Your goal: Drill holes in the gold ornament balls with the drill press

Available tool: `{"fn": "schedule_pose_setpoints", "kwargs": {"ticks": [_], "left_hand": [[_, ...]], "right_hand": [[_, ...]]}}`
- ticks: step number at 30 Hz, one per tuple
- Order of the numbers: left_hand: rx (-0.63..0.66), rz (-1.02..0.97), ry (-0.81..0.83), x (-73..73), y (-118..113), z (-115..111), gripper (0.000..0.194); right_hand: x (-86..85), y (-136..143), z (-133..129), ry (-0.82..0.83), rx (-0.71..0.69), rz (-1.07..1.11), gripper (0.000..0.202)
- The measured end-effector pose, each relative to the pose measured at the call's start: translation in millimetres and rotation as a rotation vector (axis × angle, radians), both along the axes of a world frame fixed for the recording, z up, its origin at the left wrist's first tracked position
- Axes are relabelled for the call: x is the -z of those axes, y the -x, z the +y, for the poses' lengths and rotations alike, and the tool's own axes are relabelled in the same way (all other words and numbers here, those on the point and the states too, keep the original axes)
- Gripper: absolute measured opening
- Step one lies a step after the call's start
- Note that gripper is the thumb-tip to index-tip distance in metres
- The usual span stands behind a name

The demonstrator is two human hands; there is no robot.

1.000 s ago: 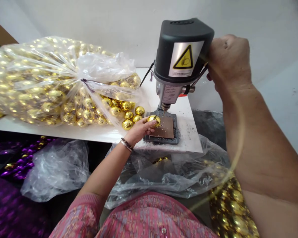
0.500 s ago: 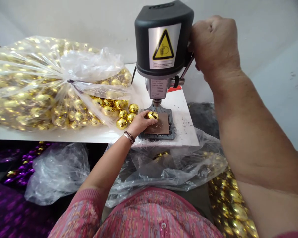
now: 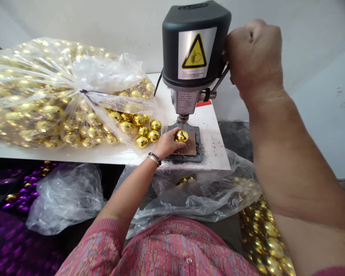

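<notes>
Between the thumb and fingers of my left hand [image 3: 169, 143] is a shiny gold faceted ball [image 3: 182, 135]. The ball sits over a brown board [image 3: 191, 145] on the grey base [image 3: 199, 138] of a bench drill press [image 3: 197, 46], right under its thin bit. Whether the bit's tip touches the ball I cannot tell for sure. My right hand [image 3: 255, 53] is closed in a fist around the drill press lever [image 3: 222, 78], high beside the black motor housing; its fingertips are mostly hidden.
Several loose gold balls [image 3: 143, 132] spill from a large clear bag [image 3: 46, 96] left of the drill. Dark shavings dot the white table [image 3: 215, 157]. Below its front edge hang clear plastic bags [image 3: 189, 199]; gold balls [image 3: 264, 234] lie low right, purple ones [image 3: 25, 195] low left.
My left hand has shifted the gold ball slightly right, from beside the drill's axis to under the bit. My right hand stays on the lever. The whole view has moved slightly.
</notes>
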State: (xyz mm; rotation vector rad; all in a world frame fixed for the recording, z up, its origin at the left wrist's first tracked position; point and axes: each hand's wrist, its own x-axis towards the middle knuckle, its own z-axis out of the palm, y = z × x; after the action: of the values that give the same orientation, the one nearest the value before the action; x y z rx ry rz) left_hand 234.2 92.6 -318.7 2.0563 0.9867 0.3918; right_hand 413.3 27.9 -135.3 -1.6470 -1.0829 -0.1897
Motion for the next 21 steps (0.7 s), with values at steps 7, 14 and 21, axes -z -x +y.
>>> {"fn": "schedule_pose_setpoints", "kwargs": {"ticks": [7, 14, 21], "left_hand": [[-0.025, -0.002, 0.007, -4.6, -1, -9, 0.072], [-0.022, -0.009, 0.003, -1.4, 0, -8, 0.072], [-0.021, -0.03, -0.011, 8.6, -1, -7, 0.074]], "right_hand": [[20.0, 28, -28, -0.069, 0.117, -0.079, 0.036], [81.8, 27, -50, -0.329, 0.049, -0.39, 0.014], [104.6, 26, -53, -0.314, 0.118, -0.474, 0.014]]}}
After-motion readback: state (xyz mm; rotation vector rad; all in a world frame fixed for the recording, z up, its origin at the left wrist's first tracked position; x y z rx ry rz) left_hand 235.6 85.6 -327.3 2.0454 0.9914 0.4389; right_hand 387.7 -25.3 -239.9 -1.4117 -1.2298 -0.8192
